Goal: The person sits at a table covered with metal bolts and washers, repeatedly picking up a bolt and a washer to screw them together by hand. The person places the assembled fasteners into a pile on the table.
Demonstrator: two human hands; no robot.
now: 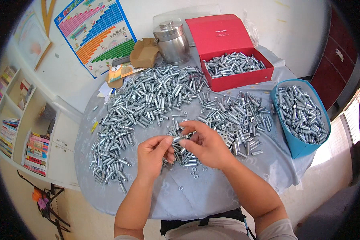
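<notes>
Over the middle of the table my two hands meet in front of my body. My left hand (157, 151) is closed, its thumb and forefinger pinched at one end of a short, shiny metal anchor bolt (176, 139). My right hand (206, 145) curls in from the right, thumb tip at the bolt's other end; whatever small part its fingers hold is hidden. Beneath and behind the hands lie loose metal sleeves and bolts (188, 160). Several small nuts (194, 173) lie on the cloth just below my right hand.
A big heap of anchor bolts (148, 94) spreads over the back and left. More sleeves and washers (240, 124) lie at right. A red box (236, 82) and a teal bin (304, 146) hold bolts. Behind stand a steel pot (174, 46) and a cardboard box (144, 56).
</notes>
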